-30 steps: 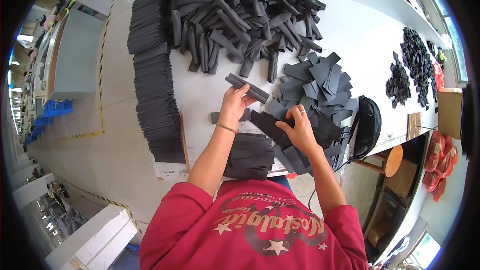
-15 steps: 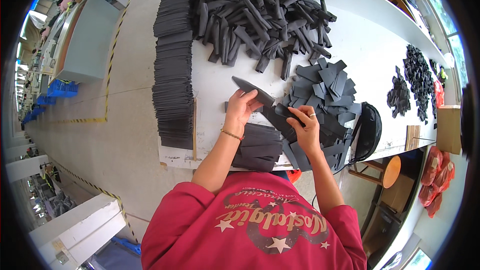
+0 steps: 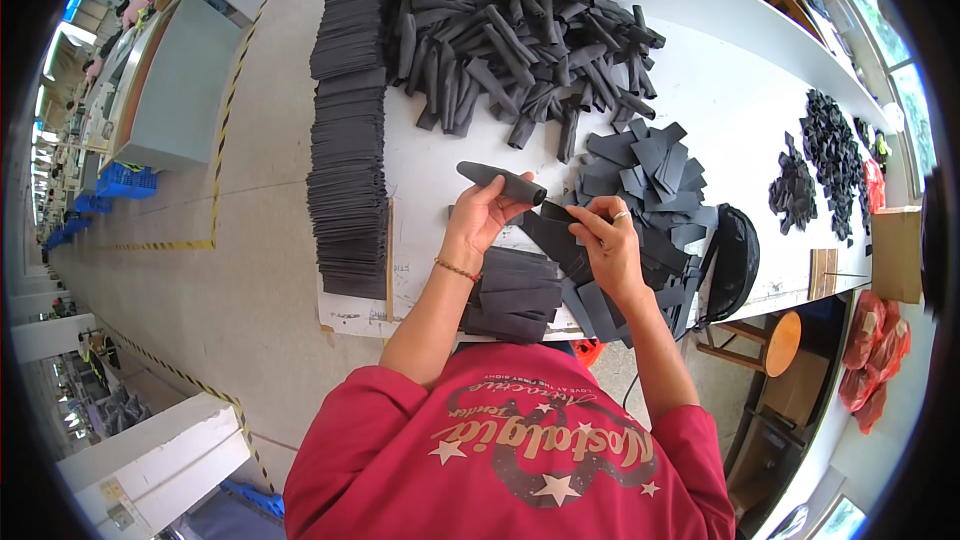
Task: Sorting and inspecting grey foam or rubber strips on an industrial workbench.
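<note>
My left hand is closed around a black fabric tube above the table, its round end towards my right hand. Between the thumb and fingers of my right hand is pinched a flat black piece. The far tip of that piece is at the tube's end; whether it is inside, I cannot tell. Under my hands lies a stack of black strips at the table's near edge. A loose heap of flat black pieces spreads just beyond my right hand.
Long rows of stacked black pieces line the table's left side. A big pile of black tubes lies at the far side. Right of me are a black mesh bag, small dark piles and a wooden stool.
The tube in my left hand has turned to lie flatter, its near end now showing rounder. My right hand has moved slightly away from me, and its piece has flattened towards the tube.
</note>
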`<move>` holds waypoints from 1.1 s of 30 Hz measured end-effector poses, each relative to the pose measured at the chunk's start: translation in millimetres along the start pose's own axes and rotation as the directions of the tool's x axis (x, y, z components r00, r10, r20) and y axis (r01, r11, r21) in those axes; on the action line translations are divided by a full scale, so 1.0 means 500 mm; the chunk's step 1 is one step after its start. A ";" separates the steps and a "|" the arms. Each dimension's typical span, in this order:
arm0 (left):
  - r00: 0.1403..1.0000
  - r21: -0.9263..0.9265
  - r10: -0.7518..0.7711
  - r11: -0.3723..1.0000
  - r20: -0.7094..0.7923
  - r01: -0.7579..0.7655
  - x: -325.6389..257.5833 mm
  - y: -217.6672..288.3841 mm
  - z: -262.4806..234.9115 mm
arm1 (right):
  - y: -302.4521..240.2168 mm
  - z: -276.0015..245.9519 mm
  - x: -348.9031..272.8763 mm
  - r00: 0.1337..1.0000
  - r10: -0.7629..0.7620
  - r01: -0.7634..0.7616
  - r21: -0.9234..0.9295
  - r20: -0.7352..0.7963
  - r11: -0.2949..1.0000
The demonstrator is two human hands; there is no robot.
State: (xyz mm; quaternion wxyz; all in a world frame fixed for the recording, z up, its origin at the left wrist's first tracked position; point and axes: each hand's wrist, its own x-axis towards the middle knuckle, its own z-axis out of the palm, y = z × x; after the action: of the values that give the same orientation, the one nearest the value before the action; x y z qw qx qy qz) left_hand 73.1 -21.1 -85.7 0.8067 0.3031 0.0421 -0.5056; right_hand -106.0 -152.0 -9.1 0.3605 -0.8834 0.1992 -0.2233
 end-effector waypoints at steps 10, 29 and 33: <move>0.990 -0.028 -0.048 0.998 0.131 0.052 -0.025 -0.002 0.023 | -0.016 -0.022 0.017 0.953 -0.301 0.267 -0.341 -0.048 0.901; 0.959 0.035 0.230 0.970 0.166 -0.239 -0.079 -0.076 0.122 | -0.060 0.056 -0.016 0.982 -0.189 0.189 -0.060 0.006 0.980; 0.974 -0.066 0.217 0.975 0.070 -0.213 -0.087 -0.050 0.118 | -0.078 0.046 -0.005 0.974 -0.221 0.223 -0.049 0.042 0.974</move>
State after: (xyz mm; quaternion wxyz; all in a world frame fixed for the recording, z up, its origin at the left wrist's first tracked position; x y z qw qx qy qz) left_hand 17.2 -25.8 -32.7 0.8661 0.2627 -0.0074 -0.4252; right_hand -88.3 -112.6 3.9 0.3130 -0.9135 0.0984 -0.2406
